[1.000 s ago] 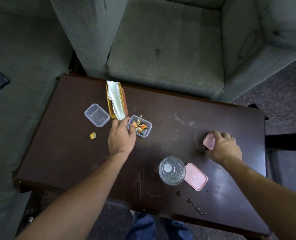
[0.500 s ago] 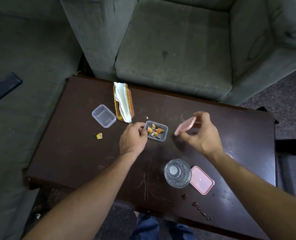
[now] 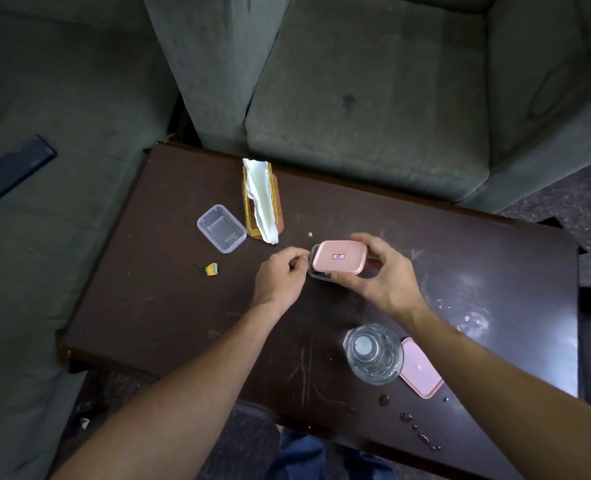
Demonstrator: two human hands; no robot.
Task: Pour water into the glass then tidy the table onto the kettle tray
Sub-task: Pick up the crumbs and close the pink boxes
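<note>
A big grey sofa (image 3: 356,98) is sitting behind the dark brown wooden table (image 3: 169,306). The right hand (image 3: 380,278) is gripping a pink plastic lid (image 3: 339,257), thumb and fingers curled round it, holding it on top of a small clear plastic box (image 3: 316,274) mid-table. The left hand (image 3: 280,275) is pinching that box's left end with curled fingers. A round clear glass of water (image 3: 373,355) is standing near the front edge, just beside a second pink lid (image 3: 422,372). A little orange sweet (image 3: 212,269) is lying further left.
</note>
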